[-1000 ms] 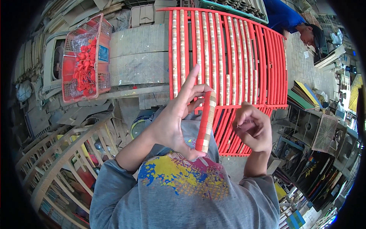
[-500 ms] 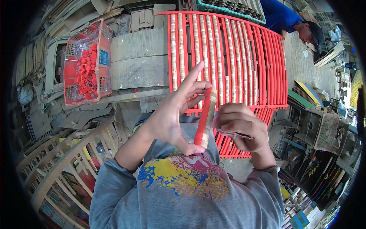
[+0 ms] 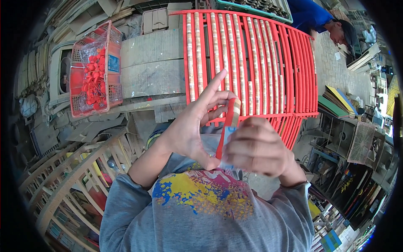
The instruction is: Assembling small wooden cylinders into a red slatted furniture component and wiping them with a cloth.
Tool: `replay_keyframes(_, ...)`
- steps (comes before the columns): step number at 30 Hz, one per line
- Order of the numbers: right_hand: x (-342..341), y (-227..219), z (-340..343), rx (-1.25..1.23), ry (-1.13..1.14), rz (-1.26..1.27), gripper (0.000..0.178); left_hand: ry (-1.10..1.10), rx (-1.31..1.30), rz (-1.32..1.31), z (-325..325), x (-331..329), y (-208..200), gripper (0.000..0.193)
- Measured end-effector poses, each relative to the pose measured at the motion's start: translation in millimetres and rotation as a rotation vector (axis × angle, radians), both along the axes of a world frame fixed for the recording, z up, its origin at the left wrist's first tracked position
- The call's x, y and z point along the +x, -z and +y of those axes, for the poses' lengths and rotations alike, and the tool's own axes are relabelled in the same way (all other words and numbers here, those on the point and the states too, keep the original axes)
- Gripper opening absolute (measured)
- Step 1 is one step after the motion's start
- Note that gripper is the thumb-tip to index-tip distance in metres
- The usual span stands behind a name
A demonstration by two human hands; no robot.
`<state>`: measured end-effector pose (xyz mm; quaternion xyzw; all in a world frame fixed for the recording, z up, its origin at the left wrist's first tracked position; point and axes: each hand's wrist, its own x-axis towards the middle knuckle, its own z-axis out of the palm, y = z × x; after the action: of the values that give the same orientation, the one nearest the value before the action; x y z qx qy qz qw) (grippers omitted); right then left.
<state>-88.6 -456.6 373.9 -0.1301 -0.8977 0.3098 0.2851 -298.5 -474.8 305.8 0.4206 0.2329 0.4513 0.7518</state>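
Note:
My left hand [image 3: 187, 122] pinches a short bar of small wooden pieces [image 3: 236, 110] end to end between thumb and fingers, its index finger pointing away. One face of the bar is red, another bare wood. Against its lower part my right hand [image 3: 262, 145], smeared by motion, presses a thin pale blue-white sheet [image 3: 228, 135]. I cannot make out what kind of sheet it is. Just beyond the hands lies a red slatted rack [image 3: 252, 114], lined with long rows of similar wooden pieces [image 3: 228, 46].
To the left, a red plastic crate [image 3: 110, 86] of small red parts [image 3: 95, 80] stands on a worn wooden surface [image 3: 151, 67]. A wooden railing [image 3: 79, 176] is at lower left. A person in blue [image 3: 310, 17] bends at the far right, near stacked boards [image 3: 336, 105].
My right hand has moved left onto the bar, bringing the sheet against its face. My left hand keeps its hold almost in place.

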Motion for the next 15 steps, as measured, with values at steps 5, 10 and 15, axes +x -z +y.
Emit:
replay_keyframes(5,1,2,3,-0.042,0.088,0.012,0.029,-0.008,-0.038,0.108,1,-1,-8,0.16)
replay_keyframes(10,0,9,13,-0.057,0.182,-0.025,0.029,-0.009,0.017,0.088,2,-4,-6,0.154)
replay_keyframes(15,-3,-3,-4,-0.018,0.001,0.06,0.028,-0.023,-0.029,0.013,1,1,1,0.157)
